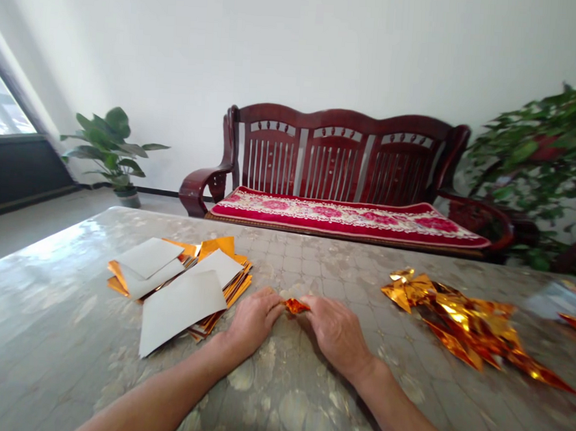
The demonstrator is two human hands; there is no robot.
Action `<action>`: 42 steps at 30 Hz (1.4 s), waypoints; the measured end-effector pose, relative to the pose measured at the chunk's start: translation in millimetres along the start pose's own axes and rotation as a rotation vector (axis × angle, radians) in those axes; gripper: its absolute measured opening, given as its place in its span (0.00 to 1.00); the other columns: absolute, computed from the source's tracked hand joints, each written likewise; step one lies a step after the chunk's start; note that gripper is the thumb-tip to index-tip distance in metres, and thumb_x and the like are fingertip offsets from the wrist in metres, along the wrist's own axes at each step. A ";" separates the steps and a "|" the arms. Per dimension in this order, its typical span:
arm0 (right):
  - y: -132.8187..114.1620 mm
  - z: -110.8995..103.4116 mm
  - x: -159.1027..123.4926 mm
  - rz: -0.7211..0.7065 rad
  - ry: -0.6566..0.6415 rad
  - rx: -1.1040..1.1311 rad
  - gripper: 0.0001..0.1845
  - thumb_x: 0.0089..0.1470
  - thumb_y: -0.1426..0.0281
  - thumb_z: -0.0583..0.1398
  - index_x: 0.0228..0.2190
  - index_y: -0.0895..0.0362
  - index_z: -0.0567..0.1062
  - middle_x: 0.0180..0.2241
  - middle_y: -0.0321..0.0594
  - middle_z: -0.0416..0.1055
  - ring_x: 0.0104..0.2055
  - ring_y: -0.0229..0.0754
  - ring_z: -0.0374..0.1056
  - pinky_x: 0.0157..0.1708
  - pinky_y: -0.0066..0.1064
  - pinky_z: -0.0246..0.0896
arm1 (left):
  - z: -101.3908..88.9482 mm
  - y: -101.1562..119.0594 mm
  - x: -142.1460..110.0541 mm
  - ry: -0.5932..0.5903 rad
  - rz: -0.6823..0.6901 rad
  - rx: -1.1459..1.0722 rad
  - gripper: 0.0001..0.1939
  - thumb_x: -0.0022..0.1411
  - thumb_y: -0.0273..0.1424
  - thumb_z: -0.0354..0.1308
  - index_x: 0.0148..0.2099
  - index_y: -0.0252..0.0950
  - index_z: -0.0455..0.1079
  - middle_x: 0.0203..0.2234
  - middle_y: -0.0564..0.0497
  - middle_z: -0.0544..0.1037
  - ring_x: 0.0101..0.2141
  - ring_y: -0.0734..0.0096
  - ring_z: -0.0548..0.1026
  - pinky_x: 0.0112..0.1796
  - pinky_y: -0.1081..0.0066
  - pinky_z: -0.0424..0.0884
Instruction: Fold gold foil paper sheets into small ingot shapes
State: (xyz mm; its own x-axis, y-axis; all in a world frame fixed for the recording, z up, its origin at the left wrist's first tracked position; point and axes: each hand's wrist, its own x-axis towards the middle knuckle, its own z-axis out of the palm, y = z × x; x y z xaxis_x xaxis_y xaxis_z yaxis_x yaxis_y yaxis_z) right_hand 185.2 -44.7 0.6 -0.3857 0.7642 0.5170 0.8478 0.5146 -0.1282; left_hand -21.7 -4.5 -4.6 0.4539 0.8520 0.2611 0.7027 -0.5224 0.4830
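Between my two hands, just above the table, is a small folded piece of shiny orange-gold foil paper [295,306]. My left hand [256,317] pinches its left end, and my right hand [336,329] pinches its right end. Much of the piece is hidden by the fingers. Left of my left hand lies a loose stack of foil paper sheets [185,300], some white side up, others showing orange-gold edges. To the right of my right hand is a heap of folded gold foil pieces [467,317], pointed in shape.
A patterned, glossy cover lies over the table [306,399]. At its right edge rests a clear plastic bag [559,298]. Beyond the table stands a dark red wooden bench [337,160] with a floral cushion [356,218]. Potted plants flank it, left [111,146] and right [545,160].
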 end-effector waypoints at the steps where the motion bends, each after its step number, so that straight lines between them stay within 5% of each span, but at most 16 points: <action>1: 0.4 -1.6 0.3 -0.054 -0.007 0.012 0.12 0.64 0.73 0.53 0.46 0.54 0.73 0.39 0.42 0.77 0.41 0.42 0.72 0.42 0.32 0.61 | 0.8 -0.6 0.0 -0.006 0.002 -0.007 0.15 0.69 0.33 0.51 0.31 0.37 0.73 0.29 0.52 0.73 0.33 0.70 0.73 0.34 0.74 0.64; 8: 3.2 -0.8 -0.9 -0.149 -0.004 0.036 0.12 0.66 0.72 0.52 0.35 0.55 0.75 0.30 0.38 0.75 0.34 0.40 0.68 0.37 0.30 0.57 | -2.8 -1.8 -3.3 0.113 0.146 -0.104 0.11 0.67 0.28 0.52 0.48 0.41 0.73 0.39 0.50 0.74 0.42 0.68 0.73 0.43 0.72 0.68; 14: 6.0 1.0 -1.5 -0.115 0.019 0.125 0.12 0.66 0.73 0.53 0.38 0.55 0.77 0.31 0.37 0.77 0.35 0.38 0.71 0.38 0.28 0.59 | -15.2 -3.8 -6.0 0.046 0.357 -0.076 0.14 0.69 0.26 0.48 0.45 0.42 0.74 0.43 0.49 0.73 0.42 0.71 0.73 0.43 0.74 0.67; 31: 20.6 5.4 -0.8 -0.086 0.037 0.332 0.09 0.61 0.71 0.59 0.36 0.50 0.80 0.41 0.35 0.80 0.41 0.39 0.76 0.41 0.28 0.68 | -2.2 -15.4 0.4 0.041 0.316 -0.205 0.10 0.68 0.25 0.51 0.38 0.37 0.73 0.36 0.50 0.78 0.39 0.70 0.75 0.42 0.73 0.69; 42: 18.0 4.2 3.7 -0.020 -0.007 0.417 0.10 0.57 0.76 0.59 0.30 0.52 0.79 0.33 0.36 0.77 0.36 0.38 0.73 0.37 0.27 0.67 | 1.7 -12.5 0.6 0.091 0.254 -0.196 0.12 0.61 0.18 0.53 0.34 0.37 0.75 0.35 0.51 0.80 0.38 0.71 0.77 0.42 0.73 0.71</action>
State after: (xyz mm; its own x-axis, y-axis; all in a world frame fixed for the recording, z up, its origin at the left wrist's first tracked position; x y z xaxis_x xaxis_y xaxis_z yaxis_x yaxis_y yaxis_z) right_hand 197.5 -31.0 -3.4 -0.4043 0.7545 0.5171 0.6210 0.6415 -0.4504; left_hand -29.3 2.5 -11.9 0.5440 0.6997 0.4631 0.4509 -0.7093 0.5419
